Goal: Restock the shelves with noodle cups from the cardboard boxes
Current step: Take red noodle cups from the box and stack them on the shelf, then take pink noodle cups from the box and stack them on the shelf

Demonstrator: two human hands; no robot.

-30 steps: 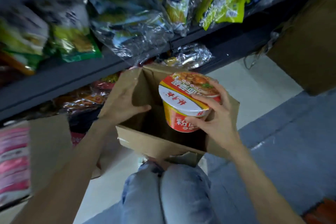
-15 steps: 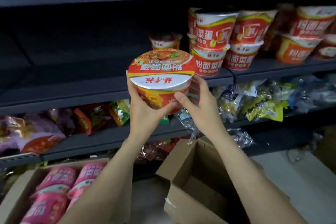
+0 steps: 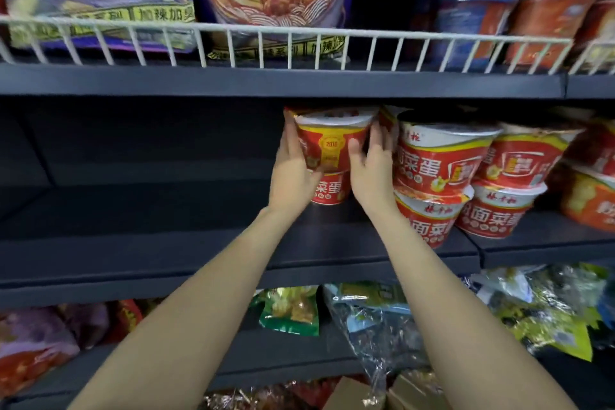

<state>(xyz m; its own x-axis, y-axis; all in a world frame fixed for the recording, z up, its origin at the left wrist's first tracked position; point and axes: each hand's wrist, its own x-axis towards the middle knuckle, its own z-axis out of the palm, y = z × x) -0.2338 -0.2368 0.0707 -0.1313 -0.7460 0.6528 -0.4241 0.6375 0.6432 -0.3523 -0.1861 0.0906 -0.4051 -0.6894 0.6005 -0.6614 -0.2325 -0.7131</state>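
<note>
A red and yellow noodle cup (image 3: pixel 329 146) with a white lid is held between both hands, sitting upright on top of another cup (image 3: pixel 331 191) on the dark middle shelf (image 3: pixel 166 240). My left hand (image 3: pixel 293 173) grips its left side and my right hand (image 3: pixel 371 166) its right side. Just to the right stand stacked cups (image 3: pixel 436 163) of the same kind, two high. A corner of the cardboard box (image 3: pixel 352 394) shows at the bottom edge.
The shelf's left half is bare dark board. Above, a white wire rail (image 3: pixel 299 46) fronts a shelf of snack bags and tall cups. Below, bagged snacks (image 3: pixel 372 319) fill the lower shelves.
Both hands have carried the noodle cup up and forward from in front of the shelf onto the cup standing there. The view has tilted up, away from the box.
</note>
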